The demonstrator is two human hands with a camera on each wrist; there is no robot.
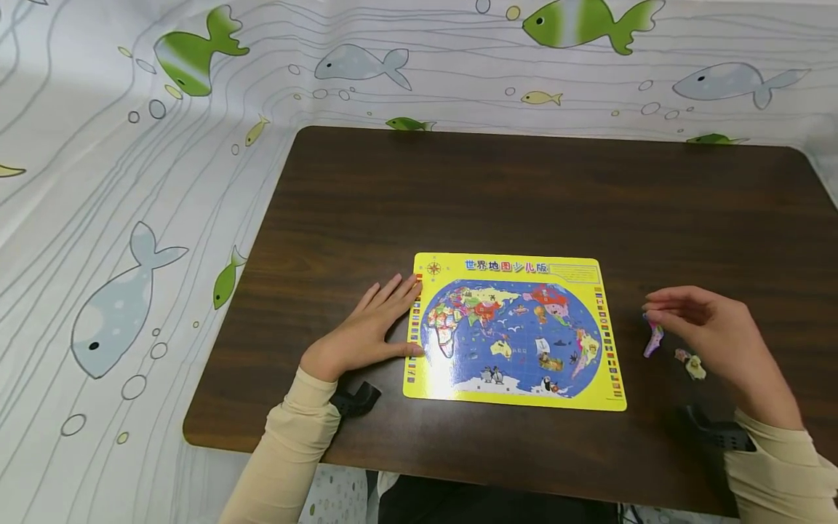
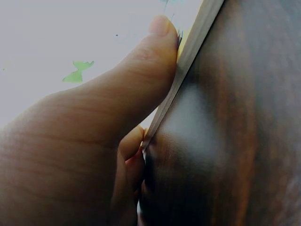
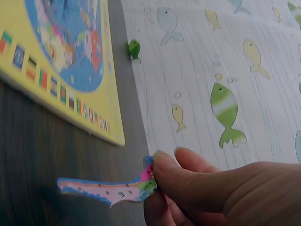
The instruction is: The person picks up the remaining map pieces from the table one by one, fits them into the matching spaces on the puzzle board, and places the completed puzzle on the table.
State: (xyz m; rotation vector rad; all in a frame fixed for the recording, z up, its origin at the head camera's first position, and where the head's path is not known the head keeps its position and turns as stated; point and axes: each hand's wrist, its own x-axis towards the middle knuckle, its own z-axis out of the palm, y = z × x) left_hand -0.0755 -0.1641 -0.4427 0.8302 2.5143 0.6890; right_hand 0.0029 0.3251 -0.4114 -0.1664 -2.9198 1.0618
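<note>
A yellow-bordered world map puzzle board [image 1: 517, 331] lies flat on the table in the head view. My left hand [image 1: 363, 335] rests at its left edge, fingers spread and straight, with fingertips and thumb on the border. In the left wrist view the thumb [image 2: 146, 56] lies against the board's side. To the right of the board, my right hand [image 1: 710, 335] pinches a slim map puzzle piece [image 3: 110, 189], pink and green with a blue rim, between thumb and fingers. Its far end points away from the fingertips. Other small puzzle pieces [image 1: 694, 366] lie on the table beside this hand.
The dark wooden table [image 1: 497, 196] has rounded corners, and its front edge runs close to the person's lap. A white cloth [image 1: 216, 167] printed with fish surrounds the table at the left and back. Black wrist straps [image 1: 356, 400] sit on both wrists.
</note>
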